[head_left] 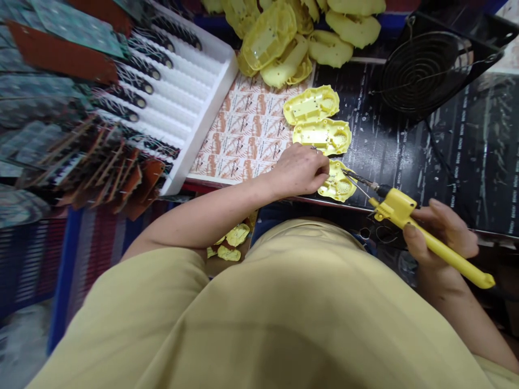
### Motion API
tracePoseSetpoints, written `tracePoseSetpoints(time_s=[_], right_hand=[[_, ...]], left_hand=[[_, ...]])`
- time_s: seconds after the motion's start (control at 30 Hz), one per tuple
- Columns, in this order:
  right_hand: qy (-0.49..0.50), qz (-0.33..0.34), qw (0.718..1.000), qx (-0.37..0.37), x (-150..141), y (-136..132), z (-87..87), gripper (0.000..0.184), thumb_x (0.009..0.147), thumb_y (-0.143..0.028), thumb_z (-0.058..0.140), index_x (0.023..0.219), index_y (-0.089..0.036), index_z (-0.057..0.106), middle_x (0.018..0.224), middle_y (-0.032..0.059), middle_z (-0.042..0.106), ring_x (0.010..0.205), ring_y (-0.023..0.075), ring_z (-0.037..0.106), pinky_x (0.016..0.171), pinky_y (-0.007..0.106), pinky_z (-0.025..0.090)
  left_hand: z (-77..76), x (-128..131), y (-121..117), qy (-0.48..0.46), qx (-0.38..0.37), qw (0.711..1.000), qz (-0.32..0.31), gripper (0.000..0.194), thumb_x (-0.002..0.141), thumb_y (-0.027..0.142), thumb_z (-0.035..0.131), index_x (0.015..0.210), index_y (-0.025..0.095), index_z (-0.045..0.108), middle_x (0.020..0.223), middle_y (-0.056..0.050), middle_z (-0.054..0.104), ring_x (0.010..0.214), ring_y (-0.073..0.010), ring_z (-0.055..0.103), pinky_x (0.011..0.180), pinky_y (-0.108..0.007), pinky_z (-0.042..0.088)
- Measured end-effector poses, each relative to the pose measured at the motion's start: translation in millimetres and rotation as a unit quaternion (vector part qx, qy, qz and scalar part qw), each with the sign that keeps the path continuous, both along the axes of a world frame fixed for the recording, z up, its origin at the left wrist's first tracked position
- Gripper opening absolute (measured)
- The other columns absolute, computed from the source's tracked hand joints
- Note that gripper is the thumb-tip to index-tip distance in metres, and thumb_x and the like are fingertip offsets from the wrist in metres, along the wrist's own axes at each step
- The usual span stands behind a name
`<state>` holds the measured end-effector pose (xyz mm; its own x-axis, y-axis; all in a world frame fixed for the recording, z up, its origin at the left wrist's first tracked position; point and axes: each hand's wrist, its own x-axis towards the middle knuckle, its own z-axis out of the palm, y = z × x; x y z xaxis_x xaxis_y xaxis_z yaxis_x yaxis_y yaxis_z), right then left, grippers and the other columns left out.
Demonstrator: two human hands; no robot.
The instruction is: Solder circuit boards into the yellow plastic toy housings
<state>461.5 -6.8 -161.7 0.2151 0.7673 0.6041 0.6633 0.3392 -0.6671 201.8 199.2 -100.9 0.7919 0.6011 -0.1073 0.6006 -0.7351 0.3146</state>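
Note:
My right hand (446,232) grips a yellow soldering iron (438,246) with a solder feed at its front. The iron's tip and a thin strand of solder wire (362,189) meet the right side of the nearest yellow plastic shell (338,181). Over that shell's left end bends my left hand (304,170), fingers curled against it and fingertips mostly hidden. Two more shells lie in a row behind: a middle shell (322,135), just past my left knuckles, and a far shell (311,105). All lie hollow side up.
A black fan (421,75) stands at the back right. Yellow shells are heaped (270,38) at the back. On the left, a white foam tray (194,97) holds wired black parts beside stacked circuit boards (113,167). More yellow pieces (237,236) sit below the table edge.

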Motion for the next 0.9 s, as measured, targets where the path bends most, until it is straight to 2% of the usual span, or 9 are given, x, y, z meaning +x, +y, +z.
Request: tracePoseSetpoints(time_s=[0.07, 0.13, 0.33, 0.57, 0.67, 0.73, 0.83, 0.9], right_hand=[[-0.015, -0.006, 0.999, 0.031, -2.7, -3.8, -5.1, 0.043, 0.095, -0.026, 0.087, 0.137, -0.031, 0.079, 0.100, 0.0025, 0.086, 0.075, 0.0244, 0.083, 0.062, 0.033, 0.068], [-0.025, 0.014, 0.998, 0.057, -6.6, -2.7, -5.7, 0.036, 0.093, -0.022, 0.087, 0.128, -0.029, 0.081, 0.100, 0.0024, 0.087, 0.074, 0.0240, 0.083, 0.062, 0.034, 0.069], [-0.045, 0.077, 0.993, 0.079, -14.5, 13.8, 5.4, 0.022, 0.089, -0.010, 0.085, 0.100, -0.028, 0.077, 0.088, -0.0002, 0.084, 0.065, 0.0212, 0.079, 0.052, 0.031, 0.065], [-0.118, 0.140, 0.979, 0.092, -3.5, 21.0, 8.3, 0.021, 0.088, -0.021, 0.095, 0.097, -0.027, 0.077, 0.085, -0.0012, 0.084, 0.064, 0.0190, 0.079, 0.051, 0.025, 0.064], [-0.089, 0.106, 0.987, 0.083, 2.2, 17.2, 11.5, 0.013, 0.093, -0.020, 0.089, 0.095, -0.027, 0.078, 0.086, 0.0000, 0.084, 0.065, 0.0204, 0.080, 0.054, 0.026, 0.066], [-0.064, 0.064, 0.991, 0.097, 4.7, 15.7, 12.1, 0.015, 0.092, -0.016, 0.088, 0.095, -0.028, 0.080, 0.087, 0.0016, 0.084, 0.064, 0.0221, 0.080, 0.054, 0.027, 0.067], [-0.066, 0.032, 0.987, 0.144, 5.5, 15.8, 5.2, 0.031, 0.087, -0.010, 0.091, 0.109, -0.030, 0.085, 0.086, 0.0021, 0.085, 0.059, 0.0234, 0.078, 0.053, 0.027, 0.066], [-0.076, -0.006, 0.985, 0.152, 4.7, 15.7, -3.8, 0.041, 0.087, -0.014, 0.092, 0.124, -0.031, 0.086, 0.087, 0.0040, 0.085, 0.059, 0.0252, 0.079, 0.053, 0.027, 0.065]], left_hand=[[0.1, 0.0, -0.2, 0.004, 0.004, 1.000, -0.003, 0.030, 0.092, 0.025, 0.057, 0.097, 0.021, 0.086, 0.091, -0.007, 0.085, 0.094, -0.0283, 0.079, 0.089, -0.040, 0.055], [-0.2, -0.3, -0.2, 0.009, 0.006, 1.000, -0.005, 0.031, 0.093, 0.025, 0.057, 0.098, 0.021, 0.086, 0.092, -0.008, 0.085, 0.094, -0.0278, 0.079, 0.089, -0.040, 0.056], [-1.2, -0.8, 0.9, -0.003, 0.003, 1.000, -0.005, 0.028, 0.093, 0.025, 0.058, 0.097, 0.021, 0.085, 0.093, -0.007, 0.085, 0.096, -0.0281, 0.079, 0.093, -0.041, 0.056], [3.7, 1.4, 1.5, 0.021, -0.009, 1.000, 0.001, 0.027, 0.093, 0.025, 0.060, 0.100, 0.021, 0.086, 0.095, -0.008, 0.085, 0.102, -0.0299, 0.080, 0.095, -0.042, 0.056], [5.5, 1.5, 1.0, 0.023, -0.010, 1.000, 0.002, 0.027, 0.093, 0.024, 0.061, 0.100, 0.022, 0.087, 0.095, -0.007, 0.085, 0.104, -0.0289, 0.079, 0.096, -0.041, 0.056], [7.0, 2.2, 0.5, 0.029, -0.007, 1.000, 0.004, 0.028, 0.093, 0.024, 0.060, 0.101, 0.023, 0.087, 0.096, -0.006, 0.085, 0.103, -0.0274, 0.078, 0.094, -0.039, 0.055], [11.1, 5.3, -0.1, 0.056, -0.008, 0.998, 0.012, 0.029, 0.093, 0.021, 0.060, 0.104, 0.022, 0.087, 0.097, -0.007, 0.085, 0.101, -0.0262, 0.078, 0.090, -0.037, 0.053], [14.8, 8.5, -0.8, 0.075, -0.012, 0.997, 0.019, 0.030, 0.093, 0.020, 0.061, 0.107, 0.021, 0.088, 0.099, -0.008, 0.085, 0.100, -0.0264, 0.078, 0.089, -0.037, 0.053]])
